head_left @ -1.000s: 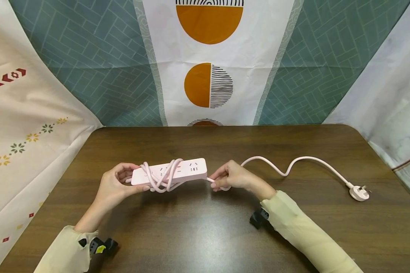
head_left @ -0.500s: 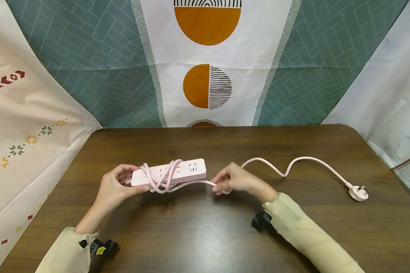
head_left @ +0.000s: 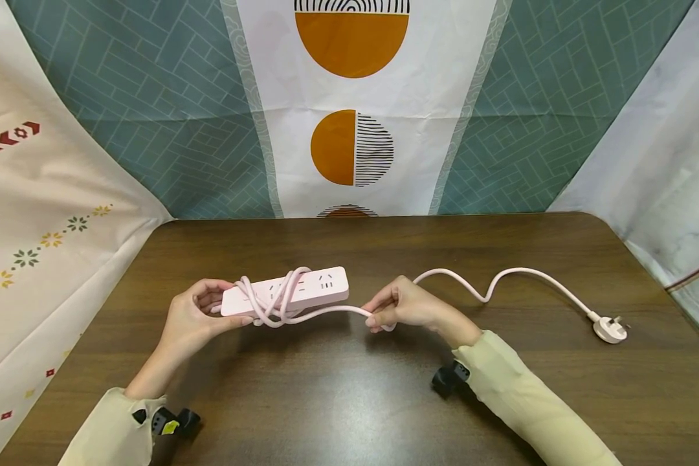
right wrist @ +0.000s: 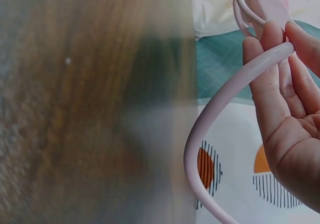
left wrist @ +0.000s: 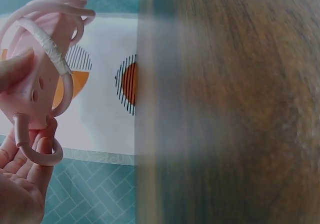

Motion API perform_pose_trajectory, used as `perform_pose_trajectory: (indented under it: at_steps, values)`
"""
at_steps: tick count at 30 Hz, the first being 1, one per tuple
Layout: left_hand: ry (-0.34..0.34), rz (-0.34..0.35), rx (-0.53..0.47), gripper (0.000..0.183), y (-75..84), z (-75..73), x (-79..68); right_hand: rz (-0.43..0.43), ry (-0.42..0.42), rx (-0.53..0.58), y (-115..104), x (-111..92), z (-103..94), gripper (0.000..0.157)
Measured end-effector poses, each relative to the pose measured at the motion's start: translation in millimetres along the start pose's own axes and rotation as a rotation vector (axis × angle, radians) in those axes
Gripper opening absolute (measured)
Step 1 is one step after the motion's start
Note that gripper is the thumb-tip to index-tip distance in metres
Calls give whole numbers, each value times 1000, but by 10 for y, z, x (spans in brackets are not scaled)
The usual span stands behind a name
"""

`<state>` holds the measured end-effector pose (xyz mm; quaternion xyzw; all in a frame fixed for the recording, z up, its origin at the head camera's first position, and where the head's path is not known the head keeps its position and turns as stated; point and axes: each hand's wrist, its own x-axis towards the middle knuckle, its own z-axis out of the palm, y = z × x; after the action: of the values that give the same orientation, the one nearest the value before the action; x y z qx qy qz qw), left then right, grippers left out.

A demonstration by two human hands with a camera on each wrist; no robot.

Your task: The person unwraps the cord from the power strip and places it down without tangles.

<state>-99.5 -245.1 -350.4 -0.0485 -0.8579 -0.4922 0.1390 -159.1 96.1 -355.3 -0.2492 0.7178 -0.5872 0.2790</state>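
Observation:
A pale pink power strip is tilted slightly, its socket face toward the head camera, with its own cord looped around the left half. My left hand grips its left end, thumb along the near side. In the left wrist view, a whitish wrapping covers part of one cord loop by the thumb. To the right of the strip, my right hand pinches the cord between thumb and fingers. From there the cord curves over the table to a three-pin plug at the right.
The dark wooden table spreads under both hands. Patterned cloth hangs behind its far edge, and a cream cloth borders the left side. Black wrist cameras sit at both cuffs.
My right hand has moved slightly right and down, and the cord between it and the strip now bows below the strip's right end. My left hand keeps its grip on the strip.

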Motion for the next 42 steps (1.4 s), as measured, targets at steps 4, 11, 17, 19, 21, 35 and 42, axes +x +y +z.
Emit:
perform_pose_trajectory:
  at_steps: [4,11,17,19,21,35,42]
  values:
    - [-7,-3,-24,52,-8,2,-1,-16,-5,10,-33,-31,-21,27]
    - [-12,-8,-26,52,-15,2,2,-35,-15,24,-68,-57,-47,27]
    - [-11,-13,-5,52,-16,5,7,-56,-32,35,-97,-87,-65,28]
    - [-9,-12,-1,52,-21,5,9,-62,-39,37,-108,-95,-72,28]
    - [-7,-10,2,51,-27,5,11,-69,-48,37,-121,-100,-79,27]
    - [-31,3,-3,53,-45,-25,22,-125,-101,54,-198,-114,-126,23]
    - [-43,9,-13,53,-68,-21,15,-148,-107,76,-213,-120,-160,25]
